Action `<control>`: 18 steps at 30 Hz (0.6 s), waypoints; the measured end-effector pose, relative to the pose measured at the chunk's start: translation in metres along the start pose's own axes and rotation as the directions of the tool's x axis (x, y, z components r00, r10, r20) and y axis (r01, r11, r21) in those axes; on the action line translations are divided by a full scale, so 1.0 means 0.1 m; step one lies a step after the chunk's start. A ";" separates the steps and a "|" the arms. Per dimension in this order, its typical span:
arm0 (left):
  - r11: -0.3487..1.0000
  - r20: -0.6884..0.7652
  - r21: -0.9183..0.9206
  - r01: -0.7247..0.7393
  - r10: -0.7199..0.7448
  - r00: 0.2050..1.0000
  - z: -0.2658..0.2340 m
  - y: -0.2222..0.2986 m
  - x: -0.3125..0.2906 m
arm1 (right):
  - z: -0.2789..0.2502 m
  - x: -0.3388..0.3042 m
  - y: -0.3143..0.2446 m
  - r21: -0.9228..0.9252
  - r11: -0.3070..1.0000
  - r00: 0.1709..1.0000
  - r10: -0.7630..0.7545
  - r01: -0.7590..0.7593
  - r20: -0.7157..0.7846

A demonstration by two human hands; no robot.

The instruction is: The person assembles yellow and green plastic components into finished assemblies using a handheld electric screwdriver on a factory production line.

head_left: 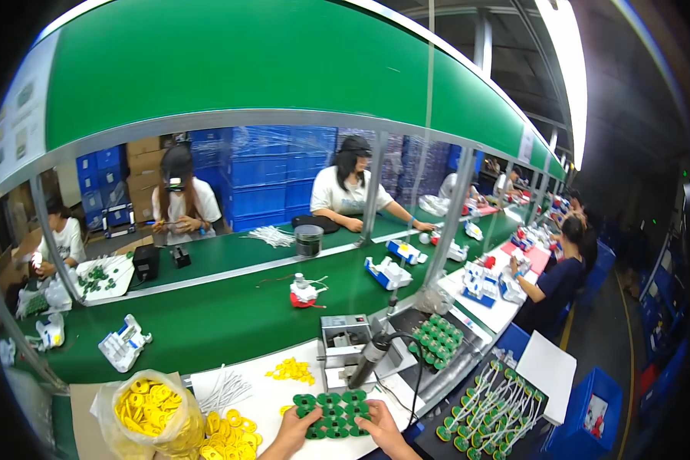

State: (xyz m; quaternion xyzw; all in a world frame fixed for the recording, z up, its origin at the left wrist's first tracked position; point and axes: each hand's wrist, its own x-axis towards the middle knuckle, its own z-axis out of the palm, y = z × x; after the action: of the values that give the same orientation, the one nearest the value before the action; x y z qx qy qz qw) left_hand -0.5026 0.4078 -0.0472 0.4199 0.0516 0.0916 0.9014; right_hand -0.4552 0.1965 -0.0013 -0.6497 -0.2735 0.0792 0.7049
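Observation:
Between my two hands is a panel of joined round green circuit boards [331, 414], held flat above the white worktop at the lower middle. My left hand [293, 431] grips its left edge, thumb on top. At its right edge my right hand [382, 429] holds on the same way. Just beyond the panel stands a metal fixture [345, 330] with a black cylindrical tool [369, 359] and a cable. Left of my hands lie loose yellow plastic discs [230, 435], small yellow parts [291, 371] and white wires [224, 389].
An open bag of yellow discs [149, 410] stands at the lower left. To the right are more green boards [437, 341] and wired yellow-green assemblies [491, 410]. Beyond runs a green conveyor [230, 307] carrying white housings [124, 343]. Co-workers [349, 188] sit across it; metal posts rise alongside.

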 end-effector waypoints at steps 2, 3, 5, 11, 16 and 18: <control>0.993 -0.042 0.122 -0.006 0.011 0.999 -0.15 0.11 -0.10 | 0.38 0.04 -0.08 -0.079 0.996 0.994 -0.051 0.043 -0.094; 0.984 -0.062 0.181 -0.006 0.017 0.998 -0.24 0.16 -0.17 | 0.52 0.05 -0.05 -0.150 0.988 0.991 -0.067 0.049 -0.117; 0.929 -0.032 0.362 -0.072 0.089 0.996 -0.31 0.34 -0.41 | 0.74 0.03 0.00 -0.356 0.933 0.969 -0.131 0.049 -0.210; 0.993 0.066 -0.093 0.076 -0.070 0.995 -0.47 0.53 -0.82 | 1.32 -0.13 0.07 -0.380 0.923 0.968 -0.153 0.068 -0.199; 0.978 -0.008 0.157 -0.136 0.139 0.990 -0.78 0.40 -0.88 | 1.46 -0.18 0.38 -0.439 0.897 0.976 -0.134 0.047 -0.170; 0.892 -0.087 0.405 -0.200 0.255 0.963 -0.99 0.21 -0.86 | 1.77 -0.28 0.23 -0.448 0.892 0.962 -0.175 0.065 -0.208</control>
State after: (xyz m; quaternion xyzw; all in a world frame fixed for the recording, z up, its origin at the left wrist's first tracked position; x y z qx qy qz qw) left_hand -0.6058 0.4772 -0.0927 0.5876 0.0813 0.2132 0.7763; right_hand -0.5596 0.3411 -0.0297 -0.7776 -0.2358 -0.1084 0.5727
